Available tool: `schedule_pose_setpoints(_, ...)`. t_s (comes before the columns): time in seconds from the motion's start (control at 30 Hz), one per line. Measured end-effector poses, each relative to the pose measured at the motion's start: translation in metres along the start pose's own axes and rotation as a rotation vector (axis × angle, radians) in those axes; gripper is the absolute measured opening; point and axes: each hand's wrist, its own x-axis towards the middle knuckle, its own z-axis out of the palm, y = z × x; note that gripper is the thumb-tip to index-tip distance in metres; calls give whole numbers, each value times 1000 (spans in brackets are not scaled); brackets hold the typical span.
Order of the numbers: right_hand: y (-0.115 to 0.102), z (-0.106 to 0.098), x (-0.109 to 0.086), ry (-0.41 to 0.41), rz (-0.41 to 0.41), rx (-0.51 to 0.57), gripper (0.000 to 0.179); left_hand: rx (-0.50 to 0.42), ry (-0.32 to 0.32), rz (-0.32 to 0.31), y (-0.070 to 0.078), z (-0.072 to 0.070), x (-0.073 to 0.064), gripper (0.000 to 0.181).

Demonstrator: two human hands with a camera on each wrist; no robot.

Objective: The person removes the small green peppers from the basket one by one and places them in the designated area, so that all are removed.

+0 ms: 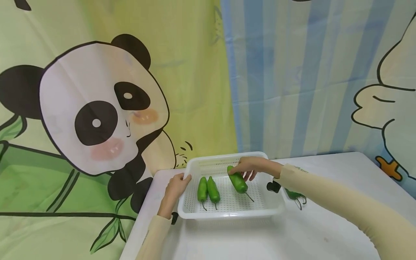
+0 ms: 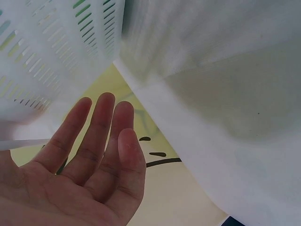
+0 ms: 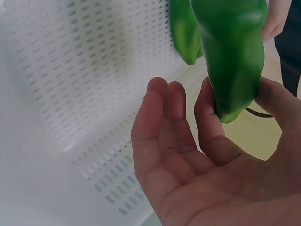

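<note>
Pepper (image 3: 233, 56) between right fingers (image 3: 209, 121), seemingly aloft

Green peppers (image 1: 239, 184), white basket (image 1: 227, 216), blue-striped backdrop (image 1: 312, 90), black-and-white panda (image 1: 74, 79).

head: above, forward-down, wide | left wrist: close, outside basket (image 1: 230, 216) | right wrist: close, into basket | shared: basket

Green peppers (image 1: 295, 195) at four o'clock in the head view lie partly hidden by a sleeve (image 1: 344, 198); the right-wrist view crops a gripped pepper (image 3: 233, 52) at one o'clock.
</note>
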Motion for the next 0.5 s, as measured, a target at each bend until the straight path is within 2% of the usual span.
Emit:
schedule_pose_setpoints(0.27,16,-16,-16,-36,-16,19,42,-13,-7,5,0,-1,0,48)
schedule_pose_setpoints(0.5,29,-36,-34,-49,5,77,47,-22,-15,2,-1,-1,1,49)
